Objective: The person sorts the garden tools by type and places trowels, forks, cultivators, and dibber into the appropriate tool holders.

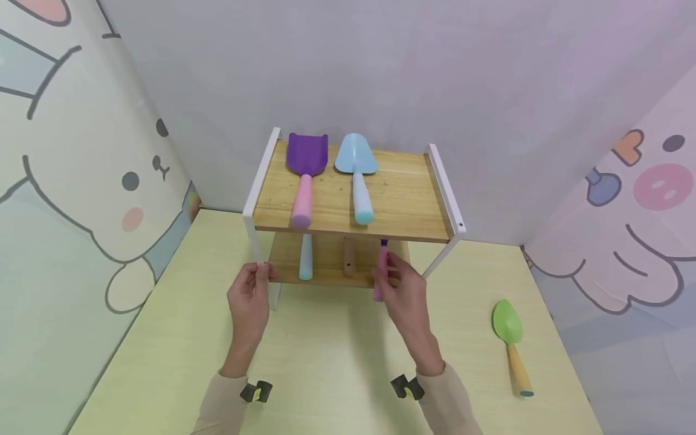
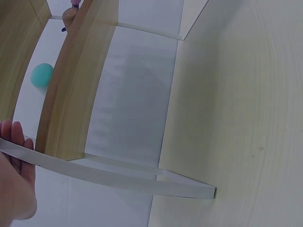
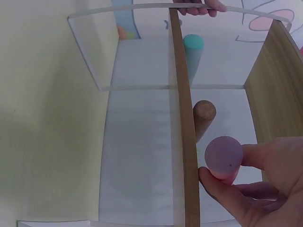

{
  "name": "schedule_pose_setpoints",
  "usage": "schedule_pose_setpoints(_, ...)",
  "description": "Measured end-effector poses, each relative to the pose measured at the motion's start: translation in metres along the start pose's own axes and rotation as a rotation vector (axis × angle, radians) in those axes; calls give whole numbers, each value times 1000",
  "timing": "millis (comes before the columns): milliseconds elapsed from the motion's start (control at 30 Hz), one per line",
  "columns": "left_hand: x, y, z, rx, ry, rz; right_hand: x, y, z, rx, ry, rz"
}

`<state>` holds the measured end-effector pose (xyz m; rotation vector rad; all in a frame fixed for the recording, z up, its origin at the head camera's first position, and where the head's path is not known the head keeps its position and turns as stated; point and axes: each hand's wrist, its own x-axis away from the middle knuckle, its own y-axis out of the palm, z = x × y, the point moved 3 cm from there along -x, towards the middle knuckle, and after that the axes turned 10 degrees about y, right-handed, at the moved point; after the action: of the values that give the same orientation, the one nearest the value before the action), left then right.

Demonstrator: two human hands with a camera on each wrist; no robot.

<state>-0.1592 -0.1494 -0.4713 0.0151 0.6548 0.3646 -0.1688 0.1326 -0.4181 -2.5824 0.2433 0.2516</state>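
Note:
My right hand [image 1: 406,297] pinches the pink handle of a toy shovel [image 3: 223,155] at the lower board's front edge, on its right side. A dark purple neck shows above the handle; its blade is hidden under the upper board. My left hand [image 1: 250,302] grips the left white post of a two-tier wooden shelf [image 1: 402,208], fingers behind it in the left wrist view. Left of the pink handle on the lower board [image 1: 326,275] lie a brown handle [image 1: 349,257] and a light blue handle with a teal end [image 1: 306,260].
On the upper board lie a purple toy shovel with pink handle [image 1: 307,157] and a light blue toy trowel [image 1: 356,158]. A green toy trowel with yellow handle [image 1: 508,323] rests on the table [image 1: 326,374] at the right. Cartoon-printed cloth walls [image 1: 380,72] surround the table.

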Motion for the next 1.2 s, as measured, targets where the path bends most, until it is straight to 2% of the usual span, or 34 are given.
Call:
schedule_pose_setpoints(367, 0, 1, 0, 2, 29, 7, -14, 3, -8, 119, 61, -11)
schedule_pose_setpoints(633, 0, 1, 0, 6, 39, 11, -24, 4, -15, 167, 59, -31)
schedule_pose_setpoints(900, 0, 1, 1, 1, 50, 16, -32, 4, -17, 185, 111, -77)
schedule_pose_setpoints(1200, 0, 2, 1, -14, 66, 13, -38, 4, -13, 194, 140, -74)
